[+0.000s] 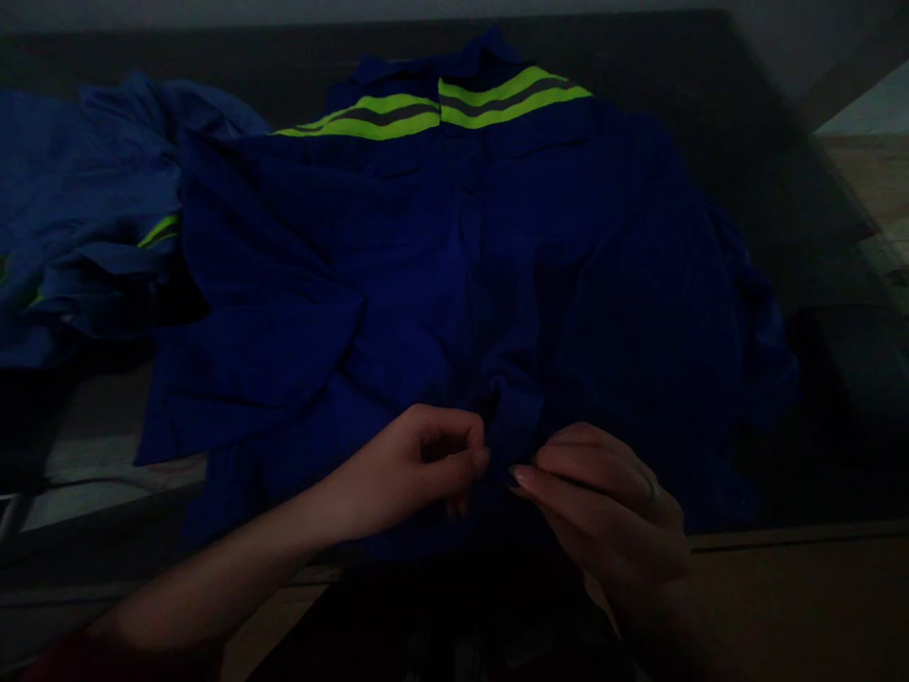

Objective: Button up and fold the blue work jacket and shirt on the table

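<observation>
A dark blue work shirt [398, 256] lies front up, its collar at the far side and yellow-green bands with a grey stripe across the chest. Low on its front opening, my left hand [418, 469] is closed in a pinch, thumb against forefinger. What lies between those fingertips is too dark to make out. Close by on the right, my right hand [607, 497], with a ring on one finger, pinches the shirt's cloth near the front edge. Between and just beyond both hands the cloth is bunched. The shirt's left-side sleeve is folded across its body.
Another blue garment [78, 189], paler and crumpled, with yellow-green strips, lies at the left against the shirt. Both rest on a dark table [660, 57]. A dark object [859, 379] stands at the right, hard to make out. A thin cable [99, 481] runs at the lower left.
</observation>
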Motion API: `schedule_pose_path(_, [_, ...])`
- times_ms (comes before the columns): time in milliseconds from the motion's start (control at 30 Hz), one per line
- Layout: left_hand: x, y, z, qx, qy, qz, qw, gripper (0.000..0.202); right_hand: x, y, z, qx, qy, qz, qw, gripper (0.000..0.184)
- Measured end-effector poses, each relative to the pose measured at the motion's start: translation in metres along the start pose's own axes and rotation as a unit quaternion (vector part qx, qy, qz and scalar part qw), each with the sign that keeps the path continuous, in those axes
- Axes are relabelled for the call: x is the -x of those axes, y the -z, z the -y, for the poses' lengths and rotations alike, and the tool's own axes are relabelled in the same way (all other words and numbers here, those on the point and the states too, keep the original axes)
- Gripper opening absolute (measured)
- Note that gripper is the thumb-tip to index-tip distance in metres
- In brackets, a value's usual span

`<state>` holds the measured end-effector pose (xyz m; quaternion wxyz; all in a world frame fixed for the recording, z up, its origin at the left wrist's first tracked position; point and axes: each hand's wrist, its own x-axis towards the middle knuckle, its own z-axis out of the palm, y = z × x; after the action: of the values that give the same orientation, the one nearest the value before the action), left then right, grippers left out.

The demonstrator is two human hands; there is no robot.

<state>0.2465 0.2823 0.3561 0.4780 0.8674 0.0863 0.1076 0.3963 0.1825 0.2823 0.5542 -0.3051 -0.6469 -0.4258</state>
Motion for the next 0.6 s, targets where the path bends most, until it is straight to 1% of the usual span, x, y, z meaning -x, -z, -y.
schedule_pose_path(67, [0.000,0.000,0.000,0.059,0.013,0.016,0.998,0.035,0.001,0.002,0.000,0.013,0.001,0.005,1.000,0.021])
schedule_pose_path(133, [-0.001,-0.001,0.000,0.086,0.012,0.004,0.996,0.033,0.001,0.002,-0.001,0.021,0.005,0.013,1.000,0.020])
schedule_pose_path(233, [-0.001,-0.001,-0.001,0.081,0.017,-0.004,0.997,0.030,-0.002,0.002,0.000,0.025,0.018,0.016,0.999,0.017])
schedule_pose_path(367, [-0.002,-0.001,0.002,0.077,0.032,0.013,0.996,0.025,-0.006,0.002,0.005,0.034,0.017,0.032,0.999,0.014])
schedule_pose_path(467, [-0.002,0.000,0.005,0.110,0.053,0.031,0.992,0.027,-0.008,0.004,0.011,0.051,0.009,0.038,0.998,0.015])
schedule_pose_path(533, [-0.002,0.001,0.007,0.133,0.074,0.046,0.987,0.028,-0.008,0.006,0.014,0.061,0.018,0.042,0.997,0.016])
schedule_pose_path(600, [-0.003,0.001,0.008,0.133,0.086,0.049,0.986,0.029,-0.008,0.006,0.015,0.070,0.033,0.048,0.996,0.017])
